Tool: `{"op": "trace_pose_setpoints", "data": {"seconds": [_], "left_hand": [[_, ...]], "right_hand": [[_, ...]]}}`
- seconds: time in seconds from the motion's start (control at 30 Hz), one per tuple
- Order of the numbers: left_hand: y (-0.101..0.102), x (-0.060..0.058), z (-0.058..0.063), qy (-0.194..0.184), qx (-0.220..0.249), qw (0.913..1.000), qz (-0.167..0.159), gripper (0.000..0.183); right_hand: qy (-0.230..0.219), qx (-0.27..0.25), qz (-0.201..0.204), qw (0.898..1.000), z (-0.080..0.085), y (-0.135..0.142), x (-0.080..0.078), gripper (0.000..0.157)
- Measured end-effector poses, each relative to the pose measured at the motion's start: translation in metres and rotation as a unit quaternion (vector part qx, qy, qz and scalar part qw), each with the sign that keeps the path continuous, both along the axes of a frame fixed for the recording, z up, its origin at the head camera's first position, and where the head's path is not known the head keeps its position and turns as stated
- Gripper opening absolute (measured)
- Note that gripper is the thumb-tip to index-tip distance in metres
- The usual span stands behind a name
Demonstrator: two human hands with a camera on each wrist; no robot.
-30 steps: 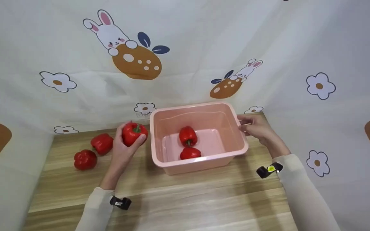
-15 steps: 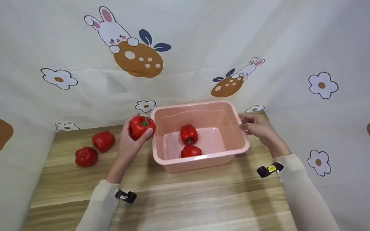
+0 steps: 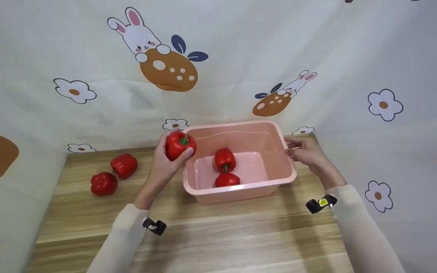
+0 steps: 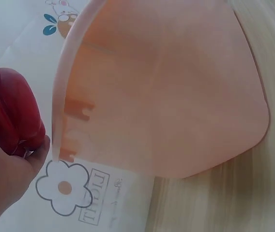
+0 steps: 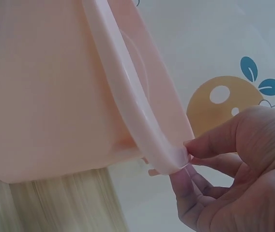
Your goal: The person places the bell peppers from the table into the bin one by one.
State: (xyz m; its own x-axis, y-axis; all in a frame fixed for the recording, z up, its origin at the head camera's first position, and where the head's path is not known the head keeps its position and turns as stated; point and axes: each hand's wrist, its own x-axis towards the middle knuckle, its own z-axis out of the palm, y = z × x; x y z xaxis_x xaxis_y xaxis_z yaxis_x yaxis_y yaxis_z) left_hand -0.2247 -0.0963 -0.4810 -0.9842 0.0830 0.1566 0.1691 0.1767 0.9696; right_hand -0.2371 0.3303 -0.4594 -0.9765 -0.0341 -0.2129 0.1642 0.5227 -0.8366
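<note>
My left hand grips a red bell pepper, its green stem facing up, at the left rim of a pink plastic basin. In the left wrist view the pepper sits between fingers and thumb, beside the basin's outer wall. With thumb and fingers my right hand pinches the basin's rim on the right side. Two red bell peppers, one behind the other, lie on the basin floor; the front one is partly hidden by the near rim.
Two more red bell peppers, one behind the other, lie on the wooden table left of the basin. A cloth printed with rabbits and flowers hangs close behind and on both sides.
My left hand has carried the bell pepper right and slightly up, from beside the basin to over its left rim. The right hand stays at the basin's right rim.
</note>
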Motion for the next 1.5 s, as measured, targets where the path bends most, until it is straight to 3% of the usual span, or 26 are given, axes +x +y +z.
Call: {"op": "trace_pose_setpoints", "data": {"seconds": [0.4,0.77,1.1,1.5], "left_hand": [[0.008,-0.003,0.012,0.003,-0.014,0.9994,-0.032,0.077],[0.012,-0.006,0.017,0.02,-0.074,0.9948,-0.067,0.08],[0.025,-0.008,0.017,0.046,-0.163,0.9809,-0.096,0.078],[0.03,-0.011,0.028,0.059,-0.216,0.9668,-0.123,0.079]], "right_hand": [[0.037,0.027,-0.007,0.999,-0.001,-0.007,0.003,0.054],[0.053,0.027,-0.006,0.998,-0.004,-0.006,0.004,0.054],[0.06,0.028,-0.012,0.998,0.0,-0.003,0.007,0.051],[0.056,0.017,-0.002,0.998,0.002,-0.003,0.008,0.053]]}}
